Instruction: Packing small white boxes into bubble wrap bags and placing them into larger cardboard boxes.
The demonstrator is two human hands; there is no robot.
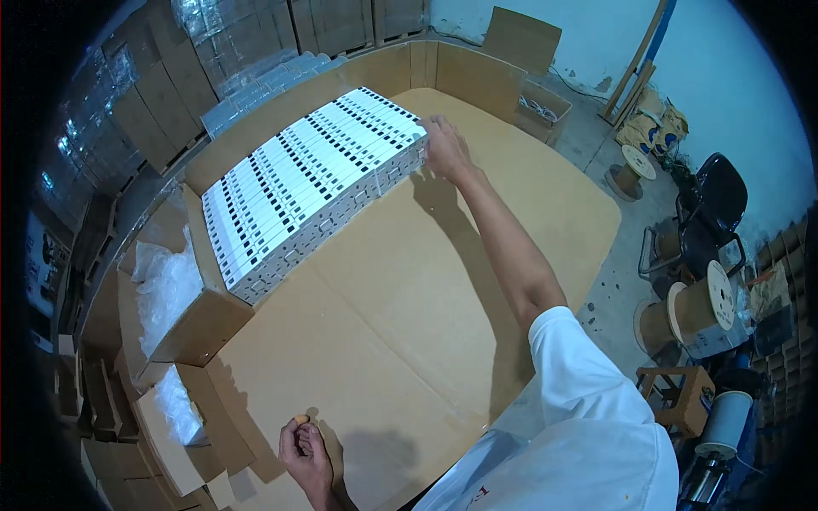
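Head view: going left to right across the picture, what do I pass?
Open cardboard boxes with clear plastic bags → block of white packs with black marks → right hand resting on the block's far corner → cable reel with a pale flange on the floor → black chair.

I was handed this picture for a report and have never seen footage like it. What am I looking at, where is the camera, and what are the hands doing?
This is one wide fisheye camera worn on a person's head, looking down, so straight edges bend near the rim. No machine is involved, only two bare hands. The surface is a large brown cardboard-covered table. On it lies a long block of white flat boxes with black markings, packed side by side. The right hand, arm stretched out, touches the block's far end. The left hand, near the lower edge, pinches a small tan object; what it is cannot be told. Open cardboard boxes with clear plastic bags stand at the left.
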